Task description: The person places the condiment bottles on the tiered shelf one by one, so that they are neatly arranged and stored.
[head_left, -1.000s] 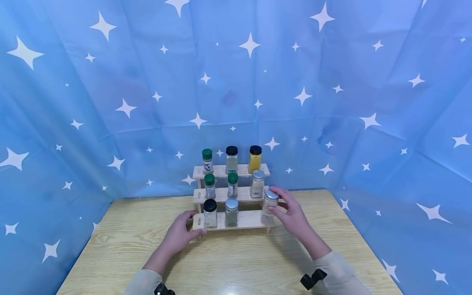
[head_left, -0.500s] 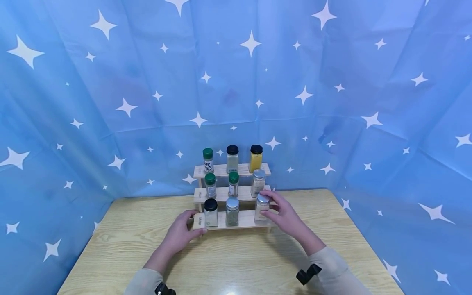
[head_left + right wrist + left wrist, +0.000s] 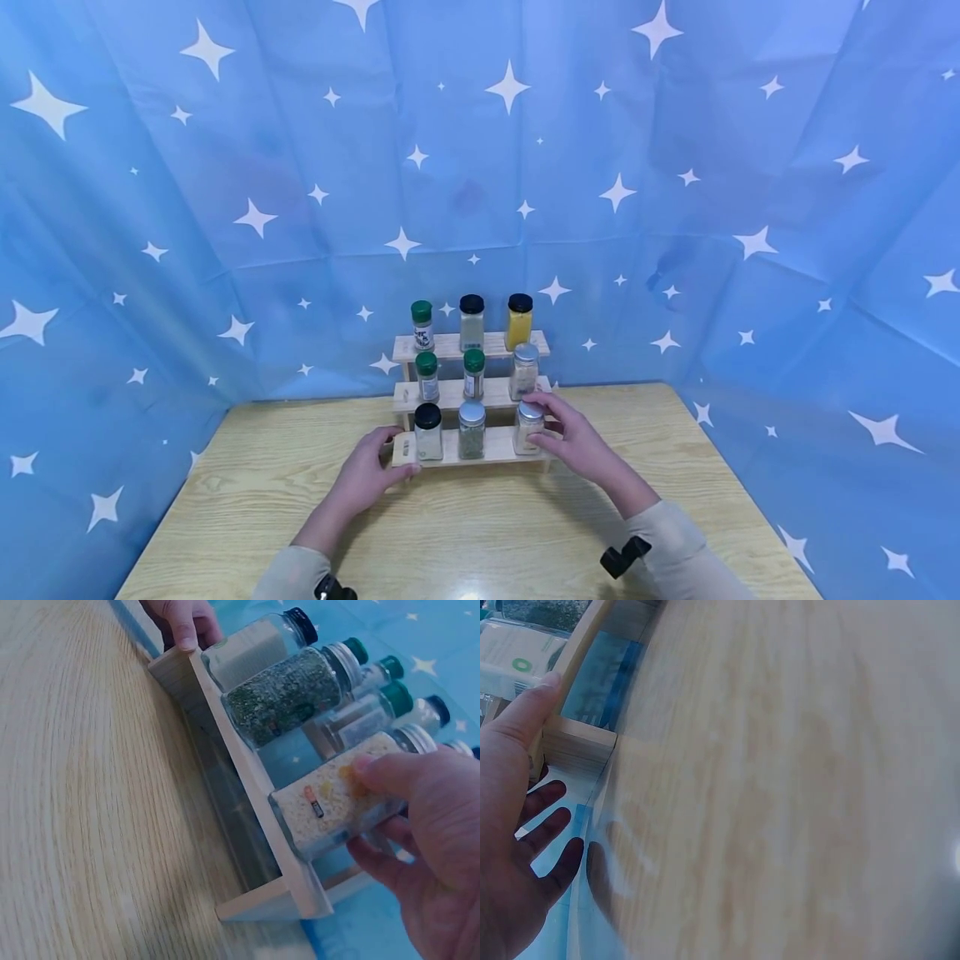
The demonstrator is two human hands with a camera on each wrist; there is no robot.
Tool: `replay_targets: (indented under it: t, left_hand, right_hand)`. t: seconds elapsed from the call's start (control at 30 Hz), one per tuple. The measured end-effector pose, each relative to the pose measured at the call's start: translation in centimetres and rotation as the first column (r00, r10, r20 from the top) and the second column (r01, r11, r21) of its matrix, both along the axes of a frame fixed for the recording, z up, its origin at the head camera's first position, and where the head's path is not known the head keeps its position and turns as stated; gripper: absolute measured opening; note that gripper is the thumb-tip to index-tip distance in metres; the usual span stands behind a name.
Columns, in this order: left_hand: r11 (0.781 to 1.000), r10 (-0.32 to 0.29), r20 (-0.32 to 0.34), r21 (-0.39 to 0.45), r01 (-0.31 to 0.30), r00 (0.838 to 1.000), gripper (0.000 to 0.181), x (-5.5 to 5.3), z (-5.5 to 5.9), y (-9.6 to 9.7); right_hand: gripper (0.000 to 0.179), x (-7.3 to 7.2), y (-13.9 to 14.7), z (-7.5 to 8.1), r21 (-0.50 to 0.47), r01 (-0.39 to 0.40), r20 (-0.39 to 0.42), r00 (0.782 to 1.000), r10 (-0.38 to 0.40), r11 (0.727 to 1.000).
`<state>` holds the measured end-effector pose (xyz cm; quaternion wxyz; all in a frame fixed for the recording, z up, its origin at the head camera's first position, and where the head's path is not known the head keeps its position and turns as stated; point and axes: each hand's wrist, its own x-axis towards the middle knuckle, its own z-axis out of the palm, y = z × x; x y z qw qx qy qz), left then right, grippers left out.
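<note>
A three-tier wooden spice rack (image 3: 501, 447) holds several jars. My left hand (image 3: 365, 475) grips the left end of its bottom shelf, the thumb (image 3: 526, 712) on the front edge and the other fingers behind. At that shelf's right end, my right hand (image 3: 573, 435) pinches a silver-lidded spice jar (image 3: 330, 796) with pale, flaky contents. The jar stands upright, its base on the shelf. Left of it on the same shelf are a silver-lidded jar of green herbs (image 3: 472, 433) and a black-lidded jar (image 3: 428, 435).
On the middle shelf stand two green-capped jars (image 3: 427, 379) and a silver-lidded jar (image 3: 524, 375). The top shelf bears a green-capped jar (image 3: 422, 327), a black-lidded pale jar (image 3: 472, 325) and a yellow jar (image 3: 519, 323). A star-patterned blue curtain (image 3: 465, 200) borders the wooden table (image 3: 480, 533).
My right hand has brought the pale-flake jar left and down from the rack's right edge onto the bottom shelf. The left hand stays on the rack.
</note>
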<state>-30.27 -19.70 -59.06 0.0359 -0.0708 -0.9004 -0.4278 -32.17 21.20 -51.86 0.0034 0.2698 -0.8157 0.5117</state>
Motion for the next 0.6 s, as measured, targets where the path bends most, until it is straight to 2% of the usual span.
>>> replay_targets:
  t: [0.17, 0.37, 0.6]
  left_hand:
    - [1.0, -0.004, -0.005, -0.009, 0.004, 1.0, 0.078, 0.1, 0.1, 0.1]
    - [0.998, -0.044, -0.042, -0.051, 0.042, 0.998, 0.084, 0.7, 0.5, 0.0]
    - [0.992, -0.065, -0.043, -0.115, 0.06, 0.997, 0.105, 1.8, 1.6, -1.9]
  right_hand:
    - [0.065, 0.2, 0.0, -0.5, 0.011, 0.012, -0.045, 0.999, -0.011, 1.0]
    - [0.079, 0.8, 0.1, -1.0, 0.001, 0.073, -0.141, 0.987, -0.072, 0.997]
    - [0.081, 1.5, 2.9, -1.3, -0.031, 0.124, -0.204, 0.971, -0.128, 0.992]
